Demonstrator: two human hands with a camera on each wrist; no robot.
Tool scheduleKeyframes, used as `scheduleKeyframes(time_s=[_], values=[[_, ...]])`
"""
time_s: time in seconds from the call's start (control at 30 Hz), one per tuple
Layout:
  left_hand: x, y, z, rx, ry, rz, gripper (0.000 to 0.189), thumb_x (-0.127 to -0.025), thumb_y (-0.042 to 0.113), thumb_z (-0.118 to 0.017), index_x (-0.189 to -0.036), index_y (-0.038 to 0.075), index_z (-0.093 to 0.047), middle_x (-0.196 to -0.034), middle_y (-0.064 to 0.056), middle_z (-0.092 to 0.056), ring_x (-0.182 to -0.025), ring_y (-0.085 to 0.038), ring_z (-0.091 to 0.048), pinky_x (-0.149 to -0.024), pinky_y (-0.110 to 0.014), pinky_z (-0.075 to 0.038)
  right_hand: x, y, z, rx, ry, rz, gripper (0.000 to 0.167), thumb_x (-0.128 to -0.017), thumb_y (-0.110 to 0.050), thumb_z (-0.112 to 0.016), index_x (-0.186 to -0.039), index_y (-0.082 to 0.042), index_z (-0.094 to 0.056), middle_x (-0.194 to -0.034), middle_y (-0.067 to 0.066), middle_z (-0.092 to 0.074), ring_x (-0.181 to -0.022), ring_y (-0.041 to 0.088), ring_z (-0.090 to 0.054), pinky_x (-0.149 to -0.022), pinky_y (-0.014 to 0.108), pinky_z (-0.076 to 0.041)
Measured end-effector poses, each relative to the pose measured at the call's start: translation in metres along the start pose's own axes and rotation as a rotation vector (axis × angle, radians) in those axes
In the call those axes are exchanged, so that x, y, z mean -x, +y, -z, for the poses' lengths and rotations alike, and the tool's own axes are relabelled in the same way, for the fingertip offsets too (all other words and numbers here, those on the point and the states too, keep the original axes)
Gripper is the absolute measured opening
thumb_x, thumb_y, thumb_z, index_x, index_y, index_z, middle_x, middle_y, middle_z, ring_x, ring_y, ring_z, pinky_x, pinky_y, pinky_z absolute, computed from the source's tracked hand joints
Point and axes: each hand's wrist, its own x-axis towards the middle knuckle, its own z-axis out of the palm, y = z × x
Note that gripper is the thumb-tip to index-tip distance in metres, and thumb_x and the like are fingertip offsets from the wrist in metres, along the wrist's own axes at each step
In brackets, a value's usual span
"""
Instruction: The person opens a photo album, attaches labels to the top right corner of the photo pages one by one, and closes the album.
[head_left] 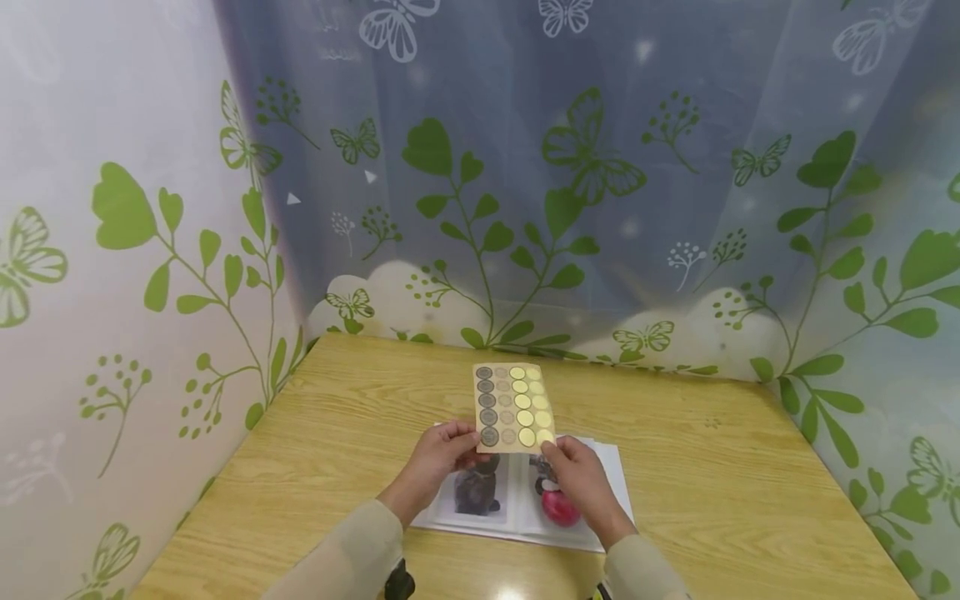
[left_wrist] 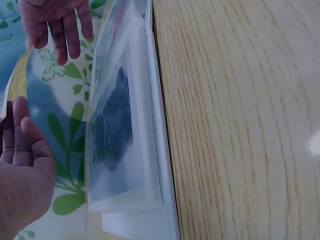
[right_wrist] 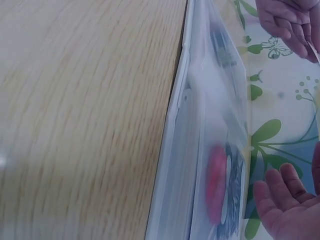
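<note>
Both hands hold up a sticker sheet (head_left: 513,408) with rows of round stickers, dark on the left, plain beige beside them, yellow on the right. At its lower left corner the left hand (head_left: 442,450) pinches the sheet. The right hand (head_left: 581,471) pinches the lower right corner. Beneath them an open photo album (head_left: 517,521) with clear sleeves lies on the table; one page shows a dark animal picture, the other a picture with a round pink-red shape. In the left wrist view the sheet (left_wrist: 20,80) appears edge-on, raised above the album (left_wrist: 150,200).
The wooden table (head_left: 360,392) reaches back to a patterned curtain (head_left: 495,167) with green leaves and butterflies, which also lines both sides. Dark objects (head_left: 399,579) show by the sleeve cuffs, partly cut off.
</note>
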Motion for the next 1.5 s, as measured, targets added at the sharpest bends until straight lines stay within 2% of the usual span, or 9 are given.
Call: scheduleKeyframes(time_s=[0.2, 0.47, 0.57, 0.73, 1.03, 1.13, 1.23, 1.37, 1.5], values=[[0.003, 0.000, -0.001, -0.047, 0.017, 0.030, 0.021, -0.097, 0.013, -0.062, -0.107, -0.005, -0.067, -0.076, -0.001, -0.068, -0.069, -0.012, -0.065, -0.068, -0.029, -0.052, -0.002, 0.004, 0.003, 0.036, 0.009, -0.002, 0.030, -0.099, -0.029, -0.058, -0.095, 0.000, -0.065, -0.079, 0.008, -0.059, -0.075, 0.017, -0.052, -0.069, 0.031, -0.044], [0.001, -0.002, -0.002, -0.070, 0.005, 0.025, 0.023, -0.098, 0.014, -0.060, -0.108, -0.006, -0.066, -0.077, 0.000, -0.068, -0.070, -0.012, -0.063, -0.066, -0.026, -0.050, -0.001, 0.005, 0.006, 0.053, -0.016, 0.003, 0.024, -0.098, -0.024, -0.059, -0.091, -0.001, -0.064, -0.079, 0.009, -0.061, -0.075, 0.018, -0.054, -0.068, 0.030, -0.045], [0.001, 0.000, 0.000, -0.063, 0.045, 0.015, 0.024, -0.099, 0.014, -0.058, -0.108, -0.007, -0.066, -0.077, 0.000, -0.068, -0.069, -0.011, -0.060, -0.066, -0.026, -0.051, 0.000, 0.004, 0.009, 0.085, -0.049, 0.006, 0.021, -0.096, -0.022, -0.061, -0.089, -0.003, -0.065, -0.079, 0.007, -0.061, -0.075, 0.016, -0.053, -0.070, 0.030, -0.044], [-0.003, 0.005, 0.007, -0.039, 0.133, 0.011, 0.024, -0.101, 0.014, -0.056, -0.108, -0.007, -0.066, -0.079, -0.002, -0.067, -0.071, -0.012, -0.063, -0.067, -0.025, -0.053, 0.001, 0.006, 0.015, 0.207, -0.102, 0.037, 0.020, -0.094, -0.023, -0.062, -0.085, -0.006, -0.066, -0.080, 0.005, -0.064, -0.076, 0.014, -0.053, -0.073, 0.031, -0.044], [-0.008, 0.013, 0.021, -0.044, 0.222, -0.018, 0.023, -0.101, 0.014, -0.056, -0.104, -0.006, -0.067, -0.076, -0.003, -0.064, -0.066, -0.014, -0.063, -0.061, -0.024, -0.050, -0.001, 0.012, 0.025, 0.316, -0.139, 0.084, 0.016, -0.087, -0.020, -0.065, -0.074, -0.011, -0.061, -0.074, -0.001, -0.055, -0.070, 0.014, -0.048, -0.062, 0.029, -0.041], [-0.008, 0.013, 0.022, -0.052, 0.210, -0.011, 0.021, -0.100, 0.013, -0.058, -0.099, -0.006, -0.068, -0.075, -0.003, -0.065, -0.066, -0.014, -0.063, -0.060, -0.024, -0.049, -0.003, 0.013, 0.028, 0.291, -0.104, 0.061, 0.014, -0.088, -0.021, -0.064, -0.079, -0.010, -0.065, -0.076, 0.000, -0.060, -0.069, 0.015, -0.050, -0.059, 0.029, -0.044], [-0.007, 0.011, 0.023, -0.058, 0.171, 0.000, 0.019, -0.098, 0.011, -0.059, -0.096, -0.006, -0.069, -0.076, -0.004, -0.067, -0.065, -0.013, -0.064, -0.059, -0.023, -0.049, -0.005, 0.013, 0.032, 0.267, -0.022, 0.030, 0.016, -0.090, -0.023, -0.063, -0.085, -0.009, -0.067, -0.082, 0.004, -0.065, -0.072, 0.017, -0.054, -0.060, 0.030, -0.046], [-0.005, 0.007, 0.020, -0.084, 0.102, 0.022, 0.018, -0.097, 0.010, -0.061, -0.095, -0.006, -0.069, -0.077, -0.004, -0.070, -0.065, -0.012, -0.064, -0.059, -0.022, -0.050, -0.006, 0.015, 0.038, 0.273, 0.100, 0.042, 0.023, -0.094, -0.026, -0.061, -0.094, -0.004, -0.069, -0.101, 0.014, -0.068, -0.092, 0.027, -0.060, -0.078, 0.042, -0.051], [-0.003, 0.001, 0.013, -0.101, 0.053, 0.040, 0.018, -0.097, 0.011, -0.061, -0.096, -0.004, -0.069, -0.082, -0.008, -0.071, -0.067, -0.011, -0.065, -0.062, -0.023, -0.052, -0.007, 0.017, 0.039, 0.308, 0.193, 0.105, 0.035, -0.097, -0.025, -0.059, -0.120, 0.002, -0.065, -0.127, 0.026, -0.058, -0.119, 0.041, -0.054, -0.098, 0.058, -0.044]])
